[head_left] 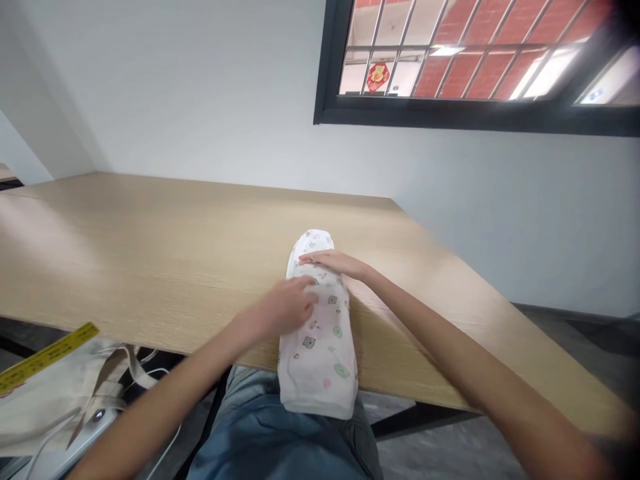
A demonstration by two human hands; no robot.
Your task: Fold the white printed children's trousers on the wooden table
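A long folded white cloth [320,353] with a small cartoon print lies lengthwise on the light wood table [160,260], its near end hanging over the table's front edge. My right hand [336,262] rests flat across the cloth's far part, fingers pointing left. My left hand [285,308] is on the cloth's left side, a little nearer to me. Its fingers are somewhat blurred, and whether they grip the fabric is unclear.
Below the table's front edge are my denim-covered lap [260,427] and, at lower left, a beige canvas bag [55,400] with a yellow measuring tape [47,357] and a white cable [163,433]. A dark-framed window [465,60] is set in the wall beyond.
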